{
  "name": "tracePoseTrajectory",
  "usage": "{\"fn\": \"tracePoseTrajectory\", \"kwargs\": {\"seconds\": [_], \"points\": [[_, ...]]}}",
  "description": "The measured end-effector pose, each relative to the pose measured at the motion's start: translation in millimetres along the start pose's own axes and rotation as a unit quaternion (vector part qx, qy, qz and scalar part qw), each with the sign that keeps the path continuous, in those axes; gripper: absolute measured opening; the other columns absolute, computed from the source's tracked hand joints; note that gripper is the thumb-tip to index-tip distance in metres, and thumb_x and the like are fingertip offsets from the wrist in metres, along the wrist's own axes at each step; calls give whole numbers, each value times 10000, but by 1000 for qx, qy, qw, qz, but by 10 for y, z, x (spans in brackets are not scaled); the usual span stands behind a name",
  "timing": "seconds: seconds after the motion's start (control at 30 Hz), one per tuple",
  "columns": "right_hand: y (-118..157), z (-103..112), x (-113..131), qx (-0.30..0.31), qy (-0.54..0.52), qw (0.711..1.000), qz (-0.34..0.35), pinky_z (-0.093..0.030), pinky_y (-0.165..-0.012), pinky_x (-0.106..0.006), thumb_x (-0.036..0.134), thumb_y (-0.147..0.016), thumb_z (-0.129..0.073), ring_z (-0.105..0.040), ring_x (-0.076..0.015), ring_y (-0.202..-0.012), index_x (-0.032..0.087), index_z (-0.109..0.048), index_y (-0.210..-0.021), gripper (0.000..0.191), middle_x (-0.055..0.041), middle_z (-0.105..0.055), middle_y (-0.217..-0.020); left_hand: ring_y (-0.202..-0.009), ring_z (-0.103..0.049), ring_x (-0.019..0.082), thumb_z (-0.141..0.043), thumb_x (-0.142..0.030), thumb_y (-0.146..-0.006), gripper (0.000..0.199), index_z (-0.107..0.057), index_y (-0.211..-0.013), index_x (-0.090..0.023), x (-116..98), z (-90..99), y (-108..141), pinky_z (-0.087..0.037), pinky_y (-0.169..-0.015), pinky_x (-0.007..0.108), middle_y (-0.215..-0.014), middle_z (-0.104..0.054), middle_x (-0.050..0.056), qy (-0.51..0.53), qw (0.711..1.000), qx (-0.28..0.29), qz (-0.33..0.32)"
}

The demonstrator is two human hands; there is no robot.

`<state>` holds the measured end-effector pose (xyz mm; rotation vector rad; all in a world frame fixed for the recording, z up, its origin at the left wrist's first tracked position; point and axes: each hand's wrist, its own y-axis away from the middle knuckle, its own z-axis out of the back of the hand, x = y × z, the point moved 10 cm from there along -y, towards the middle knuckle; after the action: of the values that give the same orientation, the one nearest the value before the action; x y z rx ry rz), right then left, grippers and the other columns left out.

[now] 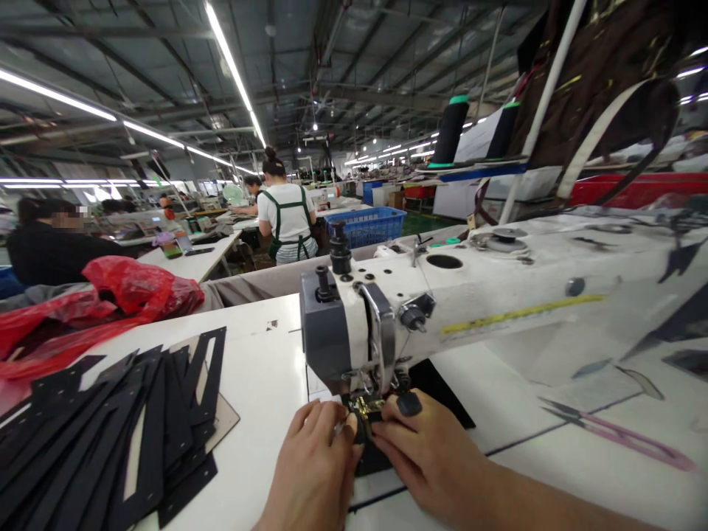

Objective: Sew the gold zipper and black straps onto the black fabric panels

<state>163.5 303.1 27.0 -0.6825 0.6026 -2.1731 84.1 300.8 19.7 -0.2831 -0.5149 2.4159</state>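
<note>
A white and grey sewing machine (pixel 326 332) stands over the table, and a black piece (pixel 442 391) lies beneath its head, reaching out behind to the right. My left hand (pixel 318 457) is at the near left of the needle area, its thumb and fingers closed on the black piece's edge. On the other side my right hand (pixel 423 450), with a dark ring-like item on one finger, pinches the black piece just right of the presser foot. Between the fingertips sits a small gold-coloured metal part (pixel 366 405). The fingertips partly hide the piece.
Black strips with slots (pixel 149 435) are fanned out at the left, near a red plastic bag (pixel 138 291). Pink-handled snips (pixel 625 435) lie at the right. Thread cones (pixel 450 133) stand above the machine. Beyond are a blue basket (pixel 370 225) and a person in an apron (pixel 287 214).
</note>
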Motion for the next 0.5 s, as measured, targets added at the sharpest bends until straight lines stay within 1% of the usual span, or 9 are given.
{"fn": "tracePoseTrajectory", "kwargs": {"seconds": [0.07, 0.1, 0.17, 0.23, 0.27, 0.33, 0.4, 0.5], "points": [[1, 28, -140, -25, 32, 997, -62, -419, -721, -358, 185, -834, -510, -509, -227, -816, 168, -593, -908, 112, -84, -584, -894, -797, -551, 223, -466, -126, -815, 114, -568, -850, -163, -11, 14, 12, -501, -739, 408, -836, -572, 69, 15, 1000, -2, 11], [-7, 7, -212, -19, 42, 994, -95, -419, -748, -372, 196, -806, -554, -509, -240, -849, 167, -595, -927, 131, -91, -582, -925, -783, -540, 215, -451, -125, -832, 123, -566, -833, -167, -21, 26, 19, -491, -731, 399, -814, -559, 61, 20, 1000, -8, 11], [-31, -94, -349, 26, 39, 986, -159, -415, -790, -376, 201, -762, -611, -515, -250, -904, 177, -610, -922, 162, -86, -589, -956, -769, -524, 203, -419, -127, -864, 163, -575, -882, -170, -52, 40, 31, -475, -714, 381, -803, -543, 56, 28, 999, -14, -1], [-56, -175, -452, 64, 28, 976, -209, -425, -768, -343, 221, -765, -619, -543, -231, -871, 185, -628, -850, 92, -62, -613, -897, -786, -515, 204, -407, -128, -876, 208, -575, -990, -176, -83, 30, 33, -462, -705, 373, -839, -540, 64, 32, 999, -7, -20], [-69, -190, -491, 73, 27, 971, -227, -432, -738, -321, 249, -772, -622, -558, -219, -832, 182, -630, -810, 77, -52, -622, -849, -798, -513, 208, -408, -128, -874, 233, -571, -1032, -179, -98, 24, 30, -459, -702, 374, -857, -539, 70, 32, 999, 0, -29], [-90, -194, -547, 82, 27, 964, -250, -439, -663, -280, 302, -761, -643, -577, -197, -745, 174, -621, -749, 131, -32, -626, -754, -801, -508, 214, -403, -114, -862, 269, -580, -1053, -182, -114, 21, 15, -456, -696, 381, -868, -537, 78, 32, 999, 10, -40], [-101, -189, -568, 91, 32, 961, -259, -435, -618, -253, 322, -735, -667, -587, -183, -710, 174, -615, -722, 157, -17, -630, -717, -783, -505, 211, -392, -91, -842, 292, -604, -1022, -181, -118, 36, -7, -457, -688, 384, -854, -539, 80, 33, 999, 12, -41], [-103, -190, -568, 104, 57, 956, -269, -435, -650, -245, 310, -761, -637, -608, -181, -753, 172, -626, -751, 139, -25, -655, -766, -776, -503, 205, -390, -65, -816, 319, -629, -987, -190, -129, 66, -31, -460, -690, 382, -842, -546, 76, 35, 999, 9, -38]]}}
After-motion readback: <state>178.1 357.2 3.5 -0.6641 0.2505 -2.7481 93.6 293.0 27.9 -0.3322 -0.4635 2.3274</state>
